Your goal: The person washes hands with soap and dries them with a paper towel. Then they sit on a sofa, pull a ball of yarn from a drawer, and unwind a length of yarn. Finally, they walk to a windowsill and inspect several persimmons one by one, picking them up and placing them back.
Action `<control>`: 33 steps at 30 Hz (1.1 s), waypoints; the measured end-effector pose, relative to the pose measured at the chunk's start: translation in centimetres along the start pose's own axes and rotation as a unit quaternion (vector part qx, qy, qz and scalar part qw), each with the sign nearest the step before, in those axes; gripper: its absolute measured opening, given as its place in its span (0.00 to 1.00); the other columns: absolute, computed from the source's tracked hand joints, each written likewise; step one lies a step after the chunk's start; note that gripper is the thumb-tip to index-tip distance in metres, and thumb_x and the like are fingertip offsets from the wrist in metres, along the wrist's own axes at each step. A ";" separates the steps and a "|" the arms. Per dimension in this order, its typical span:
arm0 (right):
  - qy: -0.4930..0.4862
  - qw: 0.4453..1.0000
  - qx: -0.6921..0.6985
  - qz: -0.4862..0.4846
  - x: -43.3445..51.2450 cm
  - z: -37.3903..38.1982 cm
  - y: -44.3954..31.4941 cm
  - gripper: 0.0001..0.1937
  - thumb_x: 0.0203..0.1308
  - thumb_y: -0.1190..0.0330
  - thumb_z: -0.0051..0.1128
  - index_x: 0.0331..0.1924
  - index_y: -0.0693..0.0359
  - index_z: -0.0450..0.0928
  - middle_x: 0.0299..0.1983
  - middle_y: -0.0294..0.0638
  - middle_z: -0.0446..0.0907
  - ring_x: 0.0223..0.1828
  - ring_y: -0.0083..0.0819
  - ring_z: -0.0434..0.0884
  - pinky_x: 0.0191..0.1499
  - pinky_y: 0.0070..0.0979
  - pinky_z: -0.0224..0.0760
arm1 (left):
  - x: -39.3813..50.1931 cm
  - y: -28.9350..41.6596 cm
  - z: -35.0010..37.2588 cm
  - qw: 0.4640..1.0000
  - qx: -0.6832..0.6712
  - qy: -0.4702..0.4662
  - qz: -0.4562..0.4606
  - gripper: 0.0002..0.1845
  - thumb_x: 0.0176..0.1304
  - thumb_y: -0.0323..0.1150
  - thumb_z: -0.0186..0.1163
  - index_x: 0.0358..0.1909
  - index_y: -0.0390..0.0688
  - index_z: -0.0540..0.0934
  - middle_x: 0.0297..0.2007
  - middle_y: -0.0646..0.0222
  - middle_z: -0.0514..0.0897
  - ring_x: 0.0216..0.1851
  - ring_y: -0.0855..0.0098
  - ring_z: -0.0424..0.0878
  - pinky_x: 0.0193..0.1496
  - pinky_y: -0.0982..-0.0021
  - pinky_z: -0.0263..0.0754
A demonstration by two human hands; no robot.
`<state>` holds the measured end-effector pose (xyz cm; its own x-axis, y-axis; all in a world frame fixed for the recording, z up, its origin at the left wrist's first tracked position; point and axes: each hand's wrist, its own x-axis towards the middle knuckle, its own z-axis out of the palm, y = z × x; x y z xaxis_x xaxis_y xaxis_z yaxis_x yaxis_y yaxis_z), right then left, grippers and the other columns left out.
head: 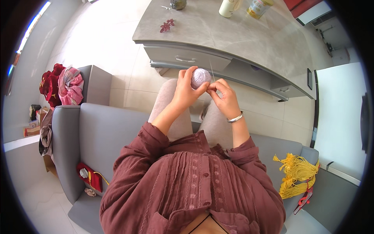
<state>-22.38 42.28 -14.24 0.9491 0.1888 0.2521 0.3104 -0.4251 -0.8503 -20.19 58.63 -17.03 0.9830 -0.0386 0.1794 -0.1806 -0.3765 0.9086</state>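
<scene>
My left hand [187, 87] holds a ball of pale lilac yarn [201, 78] above my knees, its fingers around the left side and its thumb below. Close against the ball's lower right, my right hand [223, 95] has its thumb and index finger pinched together near my left thumb tip. A thin, straight, needle-like thing [212, 70] rises from behind the right fingers, beside the ball. What exactly the right fingertips pinch is too small to tell.
Ahead stands a grey marble-look table [233, 38] with drawers, bearing a purple-leaved sprig [167, 25], a bottle [227, 8] and a tin [259, 8]. Yellow tasselled cords [301, 175] lie on the grey sofa [117, 117] at right, a red pouch [95, 181] at left.
</scene>
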 end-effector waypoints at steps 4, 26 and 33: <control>0.023 1.000 0.013 -0.017 1.6 0.2 1.2 0.05 0.55 0.73 0.63 0.35 0.61 0.81 0.34 0.39 0.77 0.34 0.34 0.78 0.37 0.25 0.72 | 2.1 -0.4 -1.1 0.969 -0.115 -0.153 -0.154 0.28 0.60 0.48 0.63 0.54 0.38 0.74 0.38 0.62 0.78 0.38 0.66 0.77 0.44 0.68 0.74; 0.026 0.987 -0.128 0.092 28.7 1.5 13.1 0.30 0.55 0.56 0.65 0.57 0.65 0.69 0.52 0.53 0.76 0.54 0.47 0.76 0.55 0.35 0.69 | 17.0 -6.4 -1.5 0.861 -0.386 -0.158 -0.291 0.19 0.72 0.43 0.50 0.55 0.40 0.71 0.47 0.67 0.80 0.42 0.76 0.79 0.41 0.74 0.73; -0.001 0.951 -0.242 0.194 29.2 0.0 16.5 0.35 0.60 0.47 0.56 0.61 0.67 0.64 0.59 0.62 0.66 0.62 0.55 0.65 0.61 0.44 0.60 | 14.7 -5.0 -6.2 0.815 -0.340 -0.149 -0.445 0.17 0.71 0.44 0.51 0.51 0.41 0.74 0.45 0.70 0.80 0.41 0.77 0.78 0.41 0.74 0.73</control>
<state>10.46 40.81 -20.94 0.9973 -0.0641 -0.0371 -0.0738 -0.8209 -0.5663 -5.01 65.62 -16.56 0.6801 -0.2905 -0.6731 0.7320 0.2180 0.6455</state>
